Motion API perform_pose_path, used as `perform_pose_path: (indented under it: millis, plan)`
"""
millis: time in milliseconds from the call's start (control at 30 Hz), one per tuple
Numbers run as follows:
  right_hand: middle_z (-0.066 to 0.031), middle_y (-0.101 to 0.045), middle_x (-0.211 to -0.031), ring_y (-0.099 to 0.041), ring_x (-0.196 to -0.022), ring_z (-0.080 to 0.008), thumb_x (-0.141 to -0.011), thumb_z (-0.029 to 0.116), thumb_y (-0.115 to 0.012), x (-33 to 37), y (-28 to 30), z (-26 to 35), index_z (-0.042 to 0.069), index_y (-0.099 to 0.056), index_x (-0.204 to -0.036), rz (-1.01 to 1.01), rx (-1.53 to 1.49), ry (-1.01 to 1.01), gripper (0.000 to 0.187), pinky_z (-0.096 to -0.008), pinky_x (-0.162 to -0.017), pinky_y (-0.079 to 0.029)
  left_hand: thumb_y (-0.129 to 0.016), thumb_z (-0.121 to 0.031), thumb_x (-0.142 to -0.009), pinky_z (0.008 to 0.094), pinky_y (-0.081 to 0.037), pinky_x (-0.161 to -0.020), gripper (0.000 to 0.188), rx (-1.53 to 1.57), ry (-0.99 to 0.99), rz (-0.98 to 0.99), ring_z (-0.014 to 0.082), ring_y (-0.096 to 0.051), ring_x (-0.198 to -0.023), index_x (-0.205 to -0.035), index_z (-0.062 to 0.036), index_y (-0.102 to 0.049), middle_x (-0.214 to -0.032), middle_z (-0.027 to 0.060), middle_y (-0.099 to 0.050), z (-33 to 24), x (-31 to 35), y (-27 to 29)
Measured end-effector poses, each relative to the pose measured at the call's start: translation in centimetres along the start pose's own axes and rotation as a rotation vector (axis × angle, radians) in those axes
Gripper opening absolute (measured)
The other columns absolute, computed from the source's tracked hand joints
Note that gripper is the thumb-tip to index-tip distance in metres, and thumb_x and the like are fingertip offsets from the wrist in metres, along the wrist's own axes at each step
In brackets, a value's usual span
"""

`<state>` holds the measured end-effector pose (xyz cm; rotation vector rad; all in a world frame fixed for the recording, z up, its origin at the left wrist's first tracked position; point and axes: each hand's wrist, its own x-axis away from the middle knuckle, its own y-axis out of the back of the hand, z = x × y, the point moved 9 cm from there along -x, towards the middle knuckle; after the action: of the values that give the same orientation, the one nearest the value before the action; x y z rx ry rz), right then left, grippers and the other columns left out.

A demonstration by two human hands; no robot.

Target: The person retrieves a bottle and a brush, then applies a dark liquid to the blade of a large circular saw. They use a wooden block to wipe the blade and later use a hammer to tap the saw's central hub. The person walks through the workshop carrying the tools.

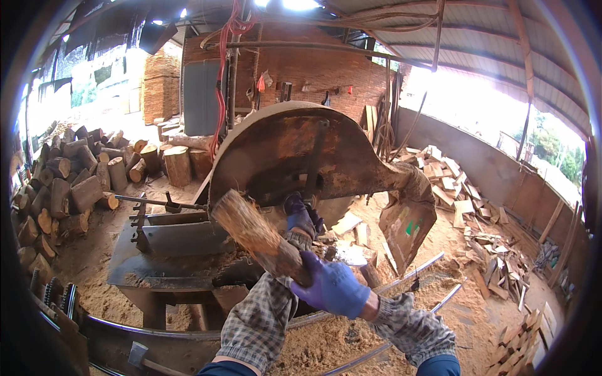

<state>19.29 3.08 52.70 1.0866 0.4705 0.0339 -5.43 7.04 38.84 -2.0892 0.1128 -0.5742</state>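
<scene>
Holding a short split log [254, 235] over the saw's steel worktop [182, 241], the person has both hands in blue gloves closed on it. The right hand [332, 287] wraps the near end of the piece, fingers curled tight around the bark, while the left hand [300, 216] grips farther up, close under the big rusty blade guard [295, 150]. The log points up and to the left, its pale splintered end raised and clear of the worktop, so it does not yet lie against the blade side; whether the blade turns cannot be told.

Judging from how things lie, the work is well under way but far from over: cut boards and blocks [464, 200] are scattered at the right along the wall, and sawdust [326, 341] covers the floor, while a large heap of round logs [63, 188] waits at the left. The piece in hand appears uncut at this pass, and a metal rail [401, 276] runs below the arms.
</scene>
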Motion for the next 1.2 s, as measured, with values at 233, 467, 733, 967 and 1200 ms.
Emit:
perform_pose_path:
  millis: [233,467,733,967,1200]
  plan:
    - [-0.0159,-0.066,-0.083,-0.067,-0.063,-0.0255,-0.091,0.023,-0.059,-3.4,4.6,15.2,0.0,-0.046,-0.125,-0.275,0.22,0.503,0.044,-0.039,-0.05,-0.055,-0.061,-0.073,-0.081,0.0416,-0.049,-0.069,0.046,-0.08,-0.001,0.11,0.0164,-0.053,-0.063,-0.079,-0.0267,-0.058,-0.066,-0.0039,-0.055,-0.6,-3.0,0.5]
    - [-0.014,-0.061,-0.079,-0.062,-0.064,-0.0203,-0.089,0.018,-0.059,-5.4,9.4,3.6,0.002,-0.059,-0.1,-0.411,0.669,0.378,0.019,-0.0353,-0.055,-0.055,-0.062,-0.074,-0.08,0.0411,-0.047,-0.068,0.045,-0.06,0.032,0.243,0.0159,-0.051,-0.063,-0.077,-0.0285,-0.059,-0.062,-0.0061,-0.051,0.6,-8.2,1.7]
    - [-0.0214,-0.072,-0.089,-0.072,-0.076,-0.0251,-0.081,0.028,-0.076,8.9,12.7,-8.7,-0.004,-0.06,-0.113,-0.414,-0.104,-0.391,0.048,-0.0372,-0.068,-0.057,-0.062,-0.066,-0.085,0.038,-0.043,-0.057,0.037,-0.108,-0.059,0.199,0.017,-0.044,-0.051,-0.072,-0.0309,-0.057,-0.054,-0.0079,-0.043,-0.5,-4.5,-0.7]
    - [-0.0145,-0.072,-0.081,-0.07,-0.075,-0.0205,-0.075,0.026,-0.081,14.9,5.9,-14.5,0.0,-0.068,-0.104,-0.404,-0.295,-0.434,0.042,-0.0351,-0.069,-0.055,-0.065,-0.044,-0.092,0.0386,-0.049,-0.059,0.037,0.077,-0.027,0.543,0.0177,-0.05,-0.052,-0.068,-0.0196,-0.05,-0.056,0.0002,-0.049,1.2,-1.2,-0.1]
    - [-0.0067,-0.065,-0.073,-0.063,-0.059,-0.0171,-0.08,0.006,-0.07,18.9,0.5,-20.7,-0.005,-0.067,-0.1,-0.212,-0.968,-0.752,0.023,-0.0313,-0.057,-0.053,-0.068,-0.045,-0.091,0.0348,-0.052,-0.061,0.035,0.283,-0.076,0.125,0.0193,-0.058,-0.06,-0.079,-0.0139,-0.056,-0.07,0.0032,-0.061,5.1,9.0,18.3]
